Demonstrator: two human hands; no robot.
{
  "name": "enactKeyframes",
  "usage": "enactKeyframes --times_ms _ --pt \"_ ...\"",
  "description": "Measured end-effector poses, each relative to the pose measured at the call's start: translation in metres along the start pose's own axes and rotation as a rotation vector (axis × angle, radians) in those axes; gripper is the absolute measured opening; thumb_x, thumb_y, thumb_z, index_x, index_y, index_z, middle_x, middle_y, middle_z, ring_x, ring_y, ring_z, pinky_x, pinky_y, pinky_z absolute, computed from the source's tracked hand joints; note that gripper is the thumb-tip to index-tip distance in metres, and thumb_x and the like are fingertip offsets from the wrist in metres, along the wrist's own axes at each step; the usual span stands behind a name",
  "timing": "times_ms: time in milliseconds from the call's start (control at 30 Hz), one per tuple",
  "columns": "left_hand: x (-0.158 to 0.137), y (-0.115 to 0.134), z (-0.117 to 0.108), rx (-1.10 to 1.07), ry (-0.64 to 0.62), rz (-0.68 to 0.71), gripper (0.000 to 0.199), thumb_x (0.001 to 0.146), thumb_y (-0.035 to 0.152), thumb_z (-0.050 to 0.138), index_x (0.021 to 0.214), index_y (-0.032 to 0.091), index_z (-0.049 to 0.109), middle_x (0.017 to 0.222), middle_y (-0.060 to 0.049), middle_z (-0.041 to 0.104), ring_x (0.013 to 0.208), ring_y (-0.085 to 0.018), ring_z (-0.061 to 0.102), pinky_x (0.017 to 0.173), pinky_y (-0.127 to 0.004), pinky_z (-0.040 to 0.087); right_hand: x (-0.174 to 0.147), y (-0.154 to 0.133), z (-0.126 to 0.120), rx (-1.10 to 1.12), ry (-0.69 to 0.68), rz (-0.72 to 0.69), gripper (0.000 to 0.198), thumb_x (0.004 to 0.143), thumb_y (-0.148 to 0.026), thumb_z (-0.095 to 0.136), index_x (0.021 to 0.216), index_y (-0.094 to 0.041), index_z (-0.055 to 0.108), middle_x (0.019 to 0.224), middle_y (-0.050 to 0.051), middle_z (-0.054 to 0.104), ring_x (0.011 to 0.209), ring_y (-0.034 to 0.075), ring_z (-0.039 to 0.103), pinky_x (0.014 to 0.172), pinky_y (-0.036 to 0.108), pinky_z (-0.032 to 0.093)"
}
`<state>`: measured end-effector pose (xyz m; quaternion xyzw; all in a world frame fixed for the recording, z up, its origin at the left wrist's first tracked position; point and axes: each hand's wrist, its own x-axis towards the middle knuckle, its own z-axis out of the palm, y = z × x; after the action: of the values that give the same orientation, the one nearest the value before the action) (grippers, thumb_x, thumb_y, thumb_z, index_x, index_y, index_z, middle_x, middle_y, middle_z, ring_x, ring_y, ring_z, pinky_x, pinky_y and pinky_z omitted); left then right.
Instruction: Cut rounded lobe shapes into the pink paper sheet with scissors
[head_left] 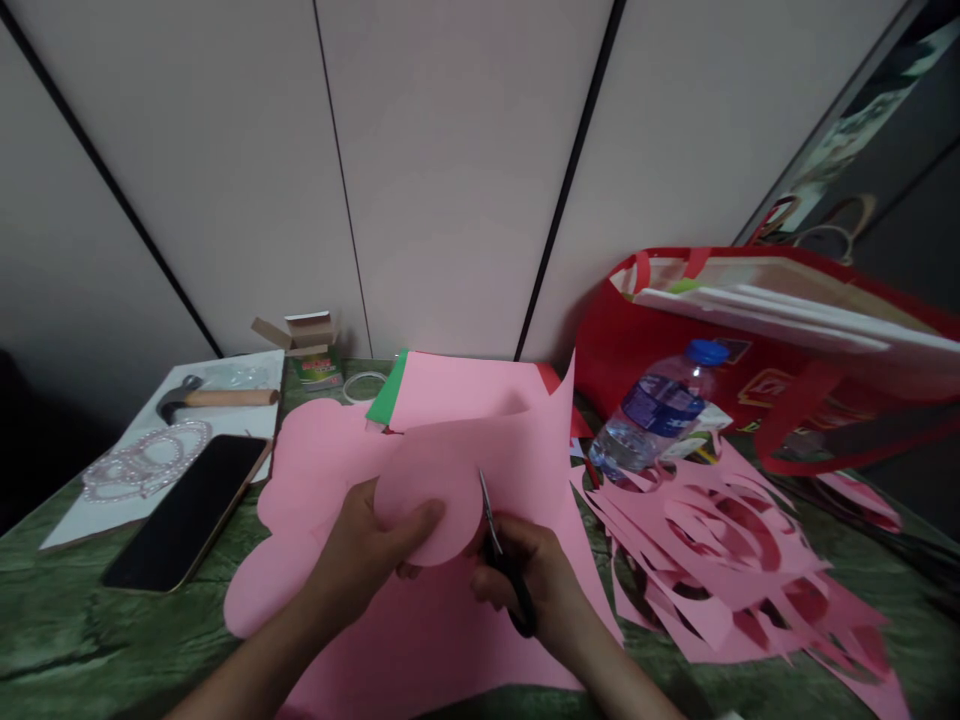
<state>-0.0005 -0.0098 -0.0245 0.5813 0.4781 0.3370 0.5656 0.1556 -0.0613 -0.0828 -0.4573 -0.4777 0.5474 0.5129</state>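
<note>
A rounded piece of pink paper (450, 490) is pinched in my left hand (367, 540), thumb on top and fingers underneath. My right hand (532, 580) grips black-handled scissors (495, 540), whose blades lie along the round piece's right edge and point away from me. Beneath both hands are larger pink sheets (450, 650). To the left lie several cut pink paper rounds (300, 470), overlapping one another. Part of my left hand's fingers is hidden under the paper.
Pink paper scraps (727, 540) heap at the right beside a tilted water bottle (652, 410) and a red bag (630, 330). At the left lie a phone (187, 510), a bead string (146, 465) and a hammer (225, 397). A small open box (315, 360) stands near the wall.
</note>
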Motion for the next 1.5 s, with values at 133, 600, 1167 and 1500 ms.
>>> enactKeyframes --times_ms 133,600,1167,1500 --pt "0.001 0.000 -0.001 0.008 0.000 0.011 0.023 0.067 0.033 0.063 0.058 0.014 0.054 0.038 0.006 0.048 0.031 -0.005 0.041 0.030 -0.015 0.031 0.000 -0.001 0.000 0.008 -0.008 0.002 0.029 0.057 -0.035 0.074 0.068 -0.016 0.055 0.049 -0.006 0.044 0.043 0.007 0.039 0.039 0.019 0.030" --pt "0.002 0.000 -0.002 0.027 0.025 0.041 0.024 0.068 0.033 0.062 0.056 0.014 0.054 0.040 0.005 0.048 0.035 -0.007 0.042 0.033 -0.017 0.034 -0.001 -0.004 0.003 0.021 0.031 0.025 0.024 0.060 -0.032 0.070 0.066 -0.015 0.055 0.046 -0.005 0.048 0.038 0.008 0.043 0.035 0.018 0.033" --pt "-0.013 0.004 0.014 0.138 0.152 0.032 0.041 0.073 0.042 0.053 0.041 0.017 0.053 0.039 0.000 0.055 0.042 -0.015 0.053 0.046 -0.024 0.041 -0.001 -0.013 0.010 0.111 -0.059 -0.045 0.030 0.059 -0.039 0.073 0.069 -0.017 0.055 0.061 -0.001 0.054 0.047 0.009 0.044 0.042 0.021 0.037" --pt "-0.019 0.016 0.011 0.188 0.115 -0.008 0.043 0.072 0.042 0.054 0.036 0.019 0.049 0.036 0.001 0.053 0.041 -0.014 0.053 0.050 -0.024 0.041 0.002 -0.026 0.006 0.035 -0.094 -0.085 0.028 0.057 -0.034 0.075 0.068 -0.015 0.058 0.053 -0.005 0.043 0.048 0.008 0.035 0.044 0.022 0.026"
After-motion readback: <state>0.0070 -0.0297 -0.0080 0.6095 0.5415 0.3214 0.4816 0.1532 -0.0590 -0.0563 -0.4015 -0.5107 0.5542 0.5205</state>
